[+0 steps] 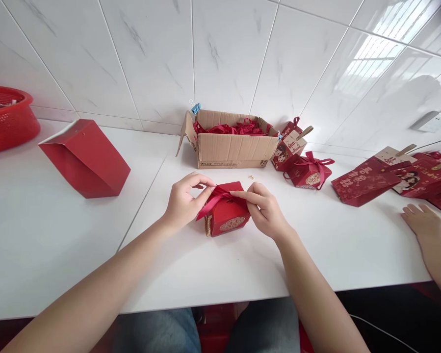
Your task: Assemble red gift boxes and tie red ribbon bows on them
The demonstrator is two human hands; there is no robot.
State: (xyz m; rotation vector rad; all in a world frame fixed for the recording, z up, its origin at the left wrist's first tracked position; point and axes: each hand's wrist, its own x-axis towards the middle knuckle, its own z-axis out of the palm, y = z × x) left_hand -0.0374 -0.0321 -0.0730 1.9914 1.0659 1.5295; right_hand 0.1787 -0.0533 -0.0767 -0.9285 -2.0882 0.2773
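A small red gift box [220, 220] with a round gold emblem sits on the white table in front of me. Across its top runs a red ribbon [215, 200], gathered into a bow or knot. My left hand [187, 198] pinches the ribbon at the box's upper left, thumb against fingers. On the other side, my right hand [262, 208] pinches the ribbon near the knot, its fingers partly covering the box's right edge. A twisted gold cord [207, 226] hangs at the box's left side.
Behind stands a cardboard box [238, 149] of red ribbons. A larger red paper box [91, 162] and a red basket [12, 122] are left. Finished-looking ribboned box [308, 171] and red gift bags [367, 179] stand right, near another person's hand [426, 220].
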